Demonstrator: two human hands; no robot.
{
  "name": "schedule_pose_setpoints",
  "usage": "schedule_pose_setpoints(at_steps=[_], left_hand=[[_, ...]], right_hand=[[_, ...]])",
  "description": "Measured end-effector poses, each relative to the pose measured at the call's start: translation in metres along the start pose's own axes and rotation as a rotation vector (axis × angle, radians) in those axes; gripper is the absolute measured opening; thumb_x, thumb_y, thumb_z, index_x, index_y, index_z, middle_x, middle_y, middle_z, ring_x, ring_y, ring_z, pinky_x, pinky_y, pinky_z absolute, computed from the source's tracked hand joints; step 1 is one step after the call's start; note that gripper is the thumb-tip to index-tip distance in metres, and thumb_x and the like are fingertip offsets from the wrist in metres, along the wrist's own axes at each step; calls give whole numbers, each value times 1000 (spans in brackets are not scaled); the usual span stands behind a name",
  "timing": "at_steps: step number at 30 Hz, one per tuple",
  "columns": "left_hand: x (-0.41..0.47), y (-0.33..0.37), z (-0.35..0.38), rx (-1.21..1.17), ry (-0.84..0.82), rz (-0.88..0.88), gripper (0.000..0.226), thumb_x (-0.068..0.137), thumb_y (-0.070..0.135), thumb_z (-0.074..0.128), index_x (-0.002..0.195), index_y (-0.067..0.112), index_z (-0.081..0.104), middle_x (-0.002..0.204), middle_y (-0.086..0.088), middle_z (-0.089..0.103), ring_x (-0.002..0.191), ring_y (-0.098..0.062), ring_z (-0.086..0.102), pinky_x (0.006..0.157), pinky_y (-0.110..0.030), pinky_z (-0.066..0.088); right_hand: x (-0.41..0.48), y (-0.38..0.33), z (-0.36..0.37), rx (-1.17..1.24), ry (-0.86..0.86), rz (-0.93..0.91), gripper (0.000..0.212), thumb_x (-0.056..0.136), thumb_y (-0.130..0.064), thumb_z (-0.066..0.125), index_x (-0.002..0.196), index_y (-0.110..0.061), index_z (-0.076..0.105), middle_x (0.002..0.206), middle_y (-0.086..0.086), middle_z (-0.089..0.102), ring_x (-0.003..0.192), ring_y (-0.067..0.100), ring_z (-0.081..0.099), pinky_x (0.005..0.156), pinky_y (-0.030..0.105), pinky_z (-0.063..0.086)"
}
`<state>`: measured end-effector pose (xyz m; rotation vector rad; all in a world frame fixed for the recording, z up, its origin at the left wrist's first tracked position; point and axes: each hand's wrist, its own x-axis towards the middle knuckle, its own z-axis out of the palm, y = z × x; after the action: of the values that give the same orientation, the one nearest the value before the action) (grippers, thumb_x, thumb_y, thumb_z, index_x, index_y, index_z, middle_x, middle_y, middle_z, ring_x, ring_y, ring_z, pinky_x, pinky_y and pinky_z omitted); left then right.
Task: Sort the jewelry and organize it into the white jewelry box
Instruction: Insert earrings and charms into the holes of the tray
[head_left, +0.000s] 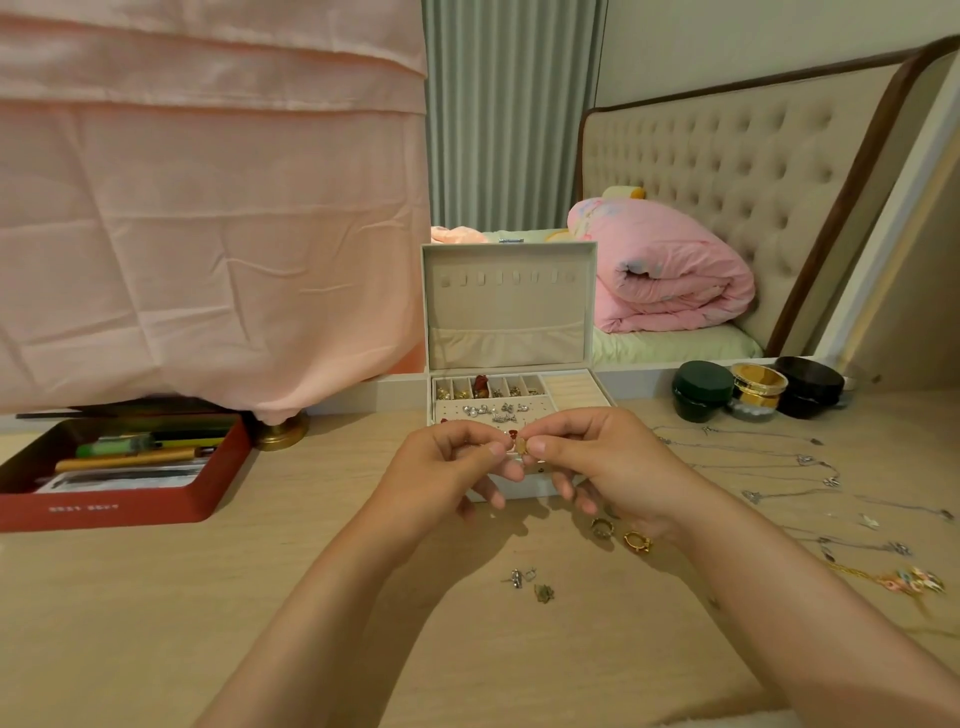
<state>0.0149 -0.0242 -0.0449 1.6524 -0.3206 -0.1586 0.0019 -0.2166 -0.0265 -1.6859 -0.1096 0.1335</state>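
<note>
Head view, room: a bedroom, with a grey-green curtain (511, 114) at the back and a tufted beige headboard (727, 166) on the right.
Pink cloth (208, 208): the biggest thing in sight, draped over the upper left, with its hem reaching the back of the desk.
Bed: a pale green sheet (670, 345) with a rolled pink quilt (670, 270) lying on it by the headboard.
Desk (260, 597): light wood, filling the lower half.
Red tray (130, 512): on the desk at left, holding pens and markers.
White jewelry box (509, 312): mid-desk toward the back, lid standing upright. The small rear compartments hold pieces, and earrings sit on the holed panel.
Jars: a dark green jar (701, 392), a gold-lidded jar (758, 389) and a black jar (810, 387) stand in a row right of the box.
Necklaces (779, 467): thin silver chains spread across the desk at right.
Gold rings (638, 542): two, on the desk just beside the right wrist.
Loose earrings (522, 576): a few, on the desk between the forearms.
Left hand (441, 467): thumb and forefinger pinch a small gold piece (521, 446), the other fingers curled under.
Right hand (597, 462): pinches the same piece from the other side, in front of the box.
</note>
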Motion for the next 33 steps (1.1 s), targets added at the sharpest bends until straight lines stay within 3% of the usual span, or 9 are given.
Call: schedule_pose_setpoints(at_steps=[7,11,17,24,27,31,33], left_hand=[[1,-9,4,31,-43,17,8,95,13,64,89,13,71,85,-8,77,62,-19,64,48,-24,42],[1,-13,5,86,-70,14,12,95,11,65,85,11,70,76,-5,74,57,-15,60,48,-21,41],[-3,-15,14,303,62,189,15,89,12,69,78,21,71,65,10,65,60,-3,53,58,-18,42],[1,-11,9,522,106,367,14,88,19,71,84,32,69,76,17,67,69,-5,59,64,-17,45],[7,-7,6,548,110,376,11,92,23,67,98,32,68,87,20,68,81,-3,61,67,-13,43],[30,-3,-2,697,124,331,14,95,29,61,108,32,65,103,21,64,94,-2,58,83,-24,47],[42,-1,-2,843,131,333,17,95,31,60,112,30,66,108,18,62,105,-8,54,90,-26,41]], right_hand=[[-2,1,1,-8,-63,46,10,93,-5,68,101,-6,74,64,1,69,47,13,51,35,21,36],[-1,2,-2,-56,-83,104,13,92,-7,70,104,-5,75,88,15,77,50,16,55,37,23,42],[1,3,-4,24,-51,235,16,89,-15,75,101,-4,77,94,16,77,49,12,55,37,20,42],[1,0,-5,83,-33,214,17,88,-10,74,105,-9,77,92,12,77,53,13,57,39,19,43],[2,-7,-10,-83,71,92,12,87,-14,78,98,-15,79,87,7,78,58,14,62,45,23,47],[20,-14,-29,-388,270,-109,10,82,-22,83,90,-26,79,82,-9,77,73,0,70,67,14,52],[34,-11,-36,-545,286,-141,10,82,-28,83,89,-33,78,82,-14,75,81,-2,68,79,21,54]])
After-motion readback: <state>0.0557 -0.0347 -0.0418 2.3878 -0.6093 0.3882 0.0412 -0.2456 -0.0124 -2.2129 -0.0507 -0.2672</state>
